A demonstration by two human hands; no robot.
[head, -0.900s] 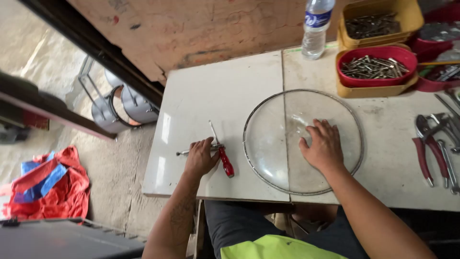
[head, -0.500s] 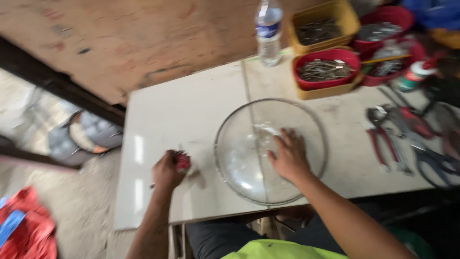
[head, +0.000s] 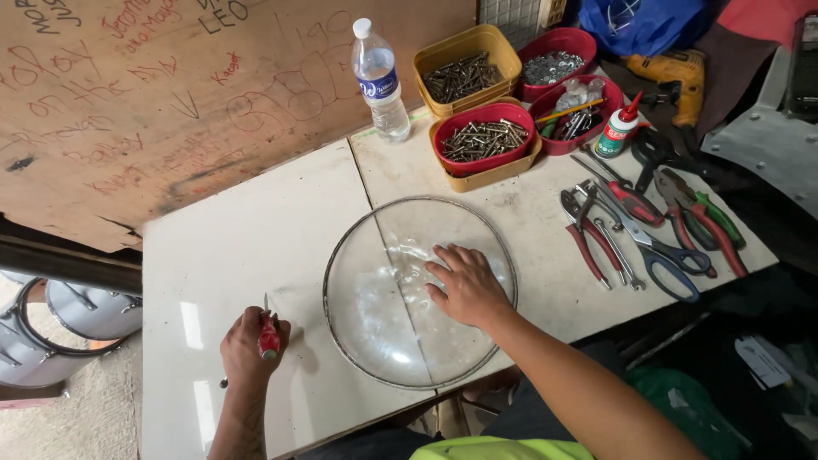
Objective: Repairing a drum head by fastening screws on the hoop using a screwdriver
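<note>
From the head view, the left hand [head: 247,345] is closing its fingers around a red-handled screwdriver [head: 268,334], gripping it near the front left of the white tabletop [head: 239,247]. The right hand [head: 467,285] is lying flat with fingers spread wide on a clear round drumhead [head: 375,307], which is sitting in the middle of the tabletop. Pliers and scissors [head: 660,238] are lying to the right, trays of screws [head: 481,140] and a water bottle [head: 379,81] behind.
</note>
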